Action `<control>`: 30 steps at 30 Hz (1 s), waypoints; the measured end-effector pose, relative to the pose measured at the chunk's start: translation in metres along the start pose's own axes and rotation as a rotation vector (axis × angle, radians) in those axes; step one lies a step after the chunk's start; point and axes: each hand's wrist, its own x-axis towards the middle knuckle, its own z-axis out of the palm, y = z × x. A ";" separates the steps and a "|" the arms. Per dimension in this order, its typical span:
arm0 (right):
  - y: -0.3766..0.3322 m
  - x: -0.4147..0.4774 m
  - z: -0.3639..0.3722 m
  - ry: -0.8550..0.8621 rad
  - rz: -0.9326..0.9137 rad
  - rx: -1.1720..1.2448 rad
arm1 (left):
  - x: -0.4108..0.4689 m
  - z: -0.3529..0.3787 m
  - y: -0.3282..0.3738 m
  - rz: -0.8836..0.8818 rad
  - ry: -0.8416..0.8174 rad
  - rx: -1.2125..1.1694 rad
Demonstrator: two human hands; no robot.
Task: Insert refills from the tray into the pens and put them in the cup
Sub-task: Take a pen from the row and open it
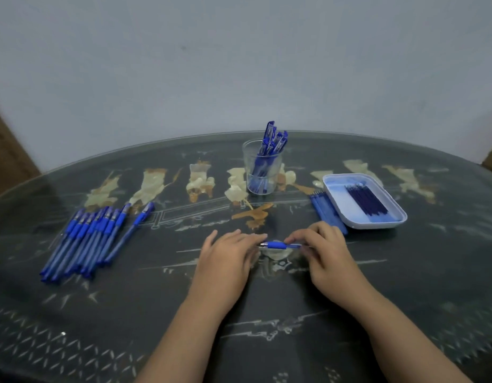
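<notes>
A blue pen [279, 245] lies level between my two hands, low over the middle of the table. My left hand [228, 252] pinches its tip end and my right hand [325, 250] grips its barrel end. Behind them stands a clear cup [263, 168] holding several blue pens. At the right a white tray [363, 200] holds several dark refills [366, 200]. Several more blue pens [92, 239] lie in a row at the left.
A small pile of blue pen caps [326, 211] lies against the tray's left side. The dark glass-topped table [267, 313] has pale painted patterns. A grey wall stands close behind the table's far edge.
</notes>
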 end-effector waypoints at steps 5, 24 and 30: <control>-0.006 0.002 0.001 0.037 -0.032 -0.090 | 0.001 0.000 0.005 -0.017 -0.019 0.055; -0.003 0.004 0.003 0.152 -0.049 -0.139 | 0.004 0.020 0.002 0.043 0.134 -0.096; -0.005 0.002 0.001 0.191 -0.065 -0.125 | 0.002 0.018 0.007 0.030 0.139 -0.085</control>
